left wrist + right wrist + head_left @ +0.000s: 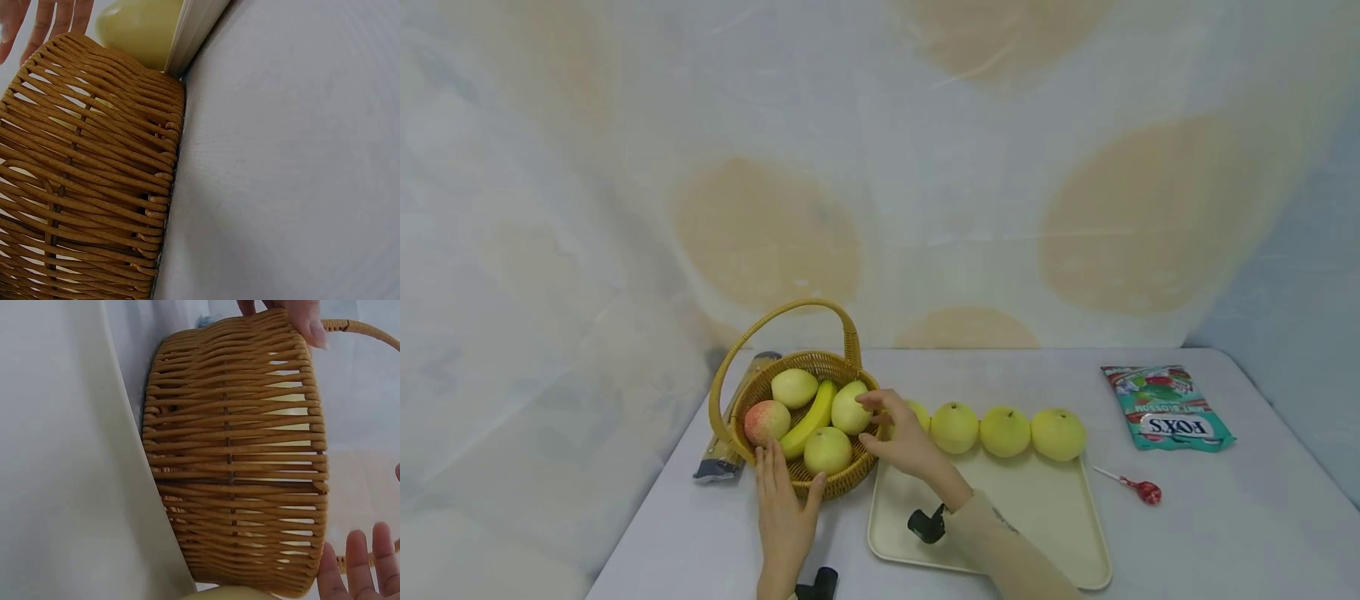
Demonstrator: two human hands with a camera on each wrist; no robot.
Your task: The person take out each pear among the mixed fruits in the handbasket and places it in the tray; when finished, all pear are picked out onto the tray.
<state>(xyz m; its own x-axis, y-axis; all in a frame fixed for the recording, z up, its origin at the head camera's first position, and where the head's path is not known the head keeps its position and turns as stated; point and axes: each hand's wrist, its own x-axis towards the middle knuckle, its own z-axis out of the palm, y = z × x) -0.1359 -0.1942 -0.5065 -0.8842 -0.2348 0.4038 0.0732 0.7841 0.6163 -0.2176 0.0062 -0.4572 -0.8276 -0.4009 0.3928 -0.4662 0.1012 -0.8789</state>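
Note:
A woven wicker basket (pixel 850 479) with a tall handle holds a banana (pixel 808 423), a reddish peach (pixel 766 422) and several pale yellow-green round fruits. My left hand (pixel 781 508) rests against the basket's near-left side, fingers straight at the rim and thumb spread. Over the basket's right rim reaches my right hand (pixel 902 433), its fingers loosely bent and parted beside a pale green fruit (pixel 850 407). In the left wrist view, parted right-hand fingers (pixel 59 25) show beyond the wicker wall. The right wrist view shows the left thumb (pixel 306 324) at the rim.
Right of the basket lies a cream tray (pixel 1037 517), with several yellow-green fruits (pixel 1005 432) lined along its far edge. Farther right are a red lollipop (pixel 1148 492) and a teal candy bag (pixel 1172 408). A long brown-gold package (pixel 718 458) lies behind the basket's left side.

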